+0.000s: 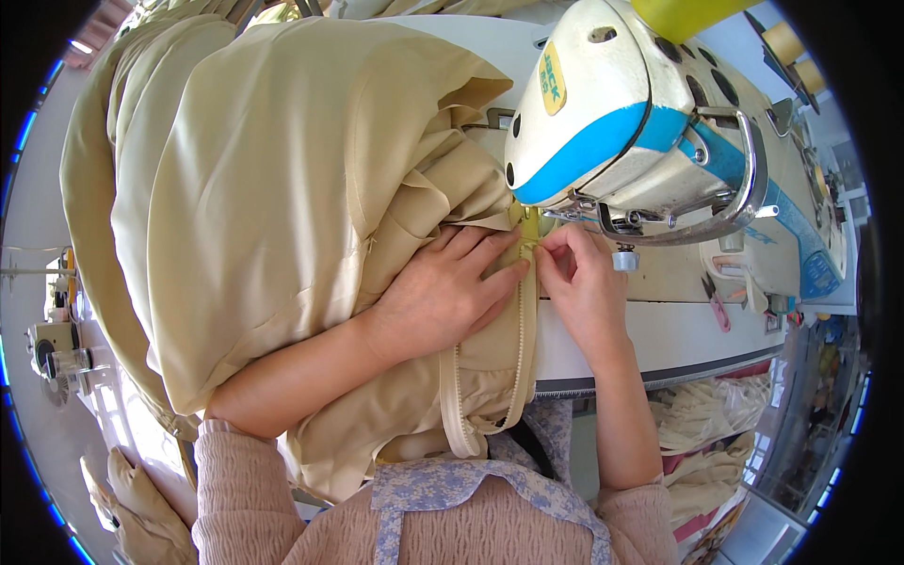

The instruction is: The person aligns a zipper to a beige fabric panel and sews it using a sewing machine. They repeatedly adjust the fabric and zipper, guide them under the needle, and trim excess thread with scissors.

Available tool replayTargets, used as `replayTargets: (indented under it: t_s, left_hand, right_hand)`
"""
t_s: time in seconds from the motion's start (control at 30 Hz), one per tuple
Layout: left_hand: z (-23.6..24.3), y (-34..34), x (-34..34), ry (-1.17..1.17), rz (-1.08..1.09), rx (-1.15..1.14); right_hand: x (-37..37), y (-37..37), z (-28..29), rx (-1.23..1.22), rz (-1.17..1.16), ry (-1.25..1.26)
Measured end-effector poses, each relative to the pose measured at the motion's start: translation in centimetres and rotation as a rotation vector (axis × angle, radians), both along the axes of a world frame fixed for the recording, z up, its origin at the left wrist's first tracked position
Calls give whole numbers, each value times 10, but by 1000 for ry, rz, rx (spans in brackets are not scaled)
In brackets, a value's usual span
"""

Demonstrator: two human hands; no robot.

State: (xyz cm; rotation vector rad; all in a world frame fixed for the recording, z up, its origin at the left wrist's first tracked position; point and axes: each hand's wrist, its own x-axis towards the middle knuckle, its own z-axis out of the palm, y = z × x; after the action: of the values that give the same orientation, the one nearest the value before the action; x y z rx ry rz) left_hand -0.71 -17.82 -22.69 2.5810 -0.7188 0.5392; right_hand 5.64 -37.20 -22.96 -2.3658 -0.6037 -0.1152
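Note:
Beige satiny fabric [245, 179], piled in thick folds, covers the left and centre of the sewing table. My left hand [452, 282] lies spread on it, fingertips just left of the presser area of a white-and-blue sewing machine [593, 122]. A zipper [518, 367] runs along the fabric's right edge and loops at the bottom. My right hand [574, 268] pinches the zipper's tape near its upper end, beside a small yellow piece [528, 219] below the machine head. The needle itself is hidden.
Pink-handled snips [718, 311] lie on the table [678, 339] to the right. Thread cones [791, 47] stand at the upper right. More fabric [706, 424] is below the table's right edge. Another machine [52, 348] shows at the far left, with fabric [141, 527] below it.

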Motion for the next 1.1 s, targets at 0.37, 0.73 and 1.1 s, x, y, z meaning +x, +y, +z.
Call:
replayTargets:
  t_s: [0.37, 0.73, 1.1]
  left_hand:
    - [-3, 6, 8, -29, 37, -1]
    - [-9, 12, 21, -8, 22, -34]
    - [-10, 12, 22, 3, 30, -19]
  right_hand:
    - [15, 9, -5, -13, -10, 18]
    - [22, 8, 1, -25, -19, 32]
    - [25, 7, -9, -72, -15, -76]
